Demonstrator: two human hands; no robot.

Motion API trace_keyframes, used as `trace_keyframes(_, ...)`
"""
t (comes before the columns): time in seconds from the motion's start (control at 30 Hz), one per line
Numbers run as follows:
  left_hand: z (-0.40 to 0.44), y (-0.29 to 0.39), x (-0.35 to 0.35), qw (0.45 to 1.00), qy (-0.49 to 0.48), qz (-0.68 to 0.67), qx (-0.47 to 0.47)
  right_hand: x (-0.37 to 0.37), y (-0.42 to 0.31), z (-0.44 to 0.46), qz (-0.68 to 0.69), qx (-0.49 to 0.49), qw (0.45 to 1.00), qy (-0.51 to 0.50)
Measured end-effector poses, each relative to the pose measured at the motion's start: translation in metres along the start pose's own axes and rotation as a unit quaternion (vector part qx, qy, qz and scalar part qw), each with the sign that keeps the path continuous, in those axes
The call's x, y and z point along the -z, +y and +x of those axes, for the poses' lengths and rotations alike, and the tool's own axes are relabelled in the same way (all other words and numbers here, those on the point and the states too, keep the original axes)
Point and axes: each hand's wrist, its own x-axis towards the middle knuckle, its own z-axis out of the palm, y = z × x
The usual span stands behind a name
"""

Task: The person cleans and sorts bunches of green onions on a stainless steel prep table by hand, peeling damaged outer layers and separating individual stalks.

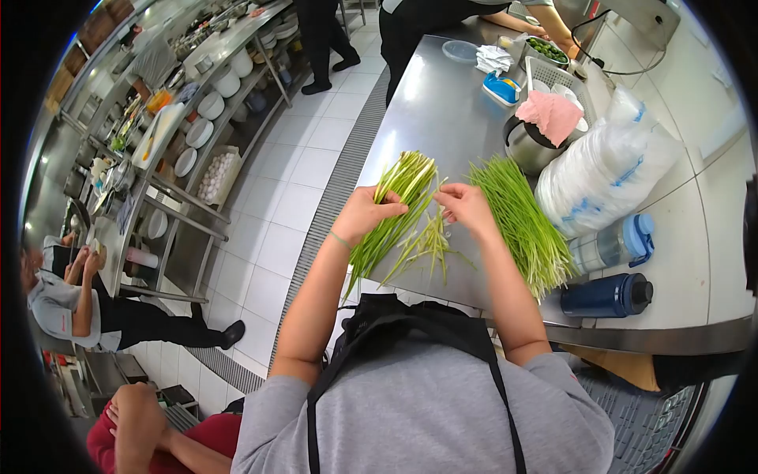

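My left hand [365, 215] is closed around a bunch of chives [410, 175], long thin green stalks with paler ends pointing away from me. Thumb and fingers of my right hand [469, 208] are pinched together just right of that bunch, on what looks like a single thin chive stalk; the fingertips partly hide it. Between and below the hands lies a small loose heap of yellowish chive trimmings [428, 242] on the steel table [418, 99]. A larger pile of green chives [523, 225] is spread to the right of my right hand.
Along the table's right side stand a bagged white stack [588, 186], a steel pot [530, 148] with a pink cloth [546, 115], a clear bottle [604, 246] and a navy bottle [598, 296]. Other people are nearby, one at the table's far end. Shelving lines the left.
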Motion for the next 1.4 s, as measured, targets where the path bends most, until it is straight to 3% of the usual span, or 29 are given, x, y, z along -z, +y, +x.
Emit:
trace_keyframes(0.03, 0.000, 0.000, -0.002, 1.000, 0.000, 0.003, -0.021, -0.008, 0.003, -0.002, -0.150, 0.074, 0.986, 0.010)
trace_keyframes(0.07, 0.002, -0.001, -0.003, 1.000, 0.002, 0.001, -0.019, -0.014, 0.006, -0.003, -0.066, 0.076, 0.994, 0.036)
trace_keyframes(0.1, 0.003, -0.003, -0.003, 0.999, -0.004, 0.008, -0.033, -0.018, -0.007, -0.009, -0.067, 0.074, 0.994, 0.032)
trace_keyframes(0.13, 0.003, -0.004, -0.004, 0.999, -0.011, 0.015, -0.047, -0.020, -0.023, -0.016, 0.120, 0.005, 0.992, -0.026)
trace_keyframes(0.17, 0.002, -0.005, -0.005, 0.999, -0.009, 0.014, -0.046, -0.023, -0.030, -0.020, 0.303, -0.064, 0.948, -0.080)
trace_keyframes(0.27, -0.003, 0.004, -0.009, 0.998, -0.024, 0.022, -0.052, -0.028, -0.031, -0.020, 0.289, -0.016, 0.953, -0.092)
trace_keyframes(0.33, -0.009, 0.014, -0.012, 0.999, -0.006, -0.032, 0.021, -0.027, -0.034, -0.021, 0.283, -0.023, 0.952, -0.110)
trace_keyframes(0.47, -0.007, 0.008, -0.005, 0.997, -0.013, -0.073, 0.009, -0.028, -0.036, -0.025, 0.274, -0.046, 0.952, -0.125)
trace_keyframes(0.53, -0.008, 0.004, -0.002, 0.985, -0.055, -0.158, 0.036, -0.025, -0.040, -0.027, 0.283, -0.054, 0.948, -0.136)
trace_keyframes(0.7, -0.008, 0.000, -0.007, 0.988, -0.034, -0.146, 0.037, -0.019, -0.039, -0.028, 0.241, -0.053, 0.957, -0.150)
trace_keyframes(0.77, -0.008, 0.000, -0.007, 0.992, -0.010, -0.126, 0.028, -0.016, -0.034, -0.026, 0.145, 0.010, 0.980, -0.139)
trace_keyframes(0.9, -0.007, -0.001, -0.005, 0.993, -0.032, -0.116, 0.018, -0.012, -0.031, -0.025, 0.151, 0.000, 0.979, -0.138)
trace_keyframes(1.0, -0.004, -0.003, -0.013, 0.993, -0.031, -0.116, 0.013, -0.017, -0.035, -0.027, 0.229, -0.059, 0.957, -0.169)
trace_keyframes(1.23, -0.008, -0.001, -0.009, 0.996, -0.088, -0.020, -0.004, -0.010, -0.033, -0.013, 0.261, -0.037, 0.959, -0.102)
trace_keyframes(1.3, -0.008, -0.002, -0.004, 0.996, -0.085, -0.036, -0.003, 0.001, -0.030, -0.006, 0.286, -0.019, 0.957, -0.035)
trace_keyframes(1.37, -0.008, -0.004, 0.003, 0.997, -0.001, -0.072, -0.029, 0.006, -0.005, 0.010, 0.222, -0.013, 0.975, -0.004)
trace_keyframes(1.4, -0.007, -0.006, 0.008, 0.995, -0.003, -0.099, -0.001, 0.006, 0.014, 0.016, 0.042, 0.039, 0.998, -0.007)
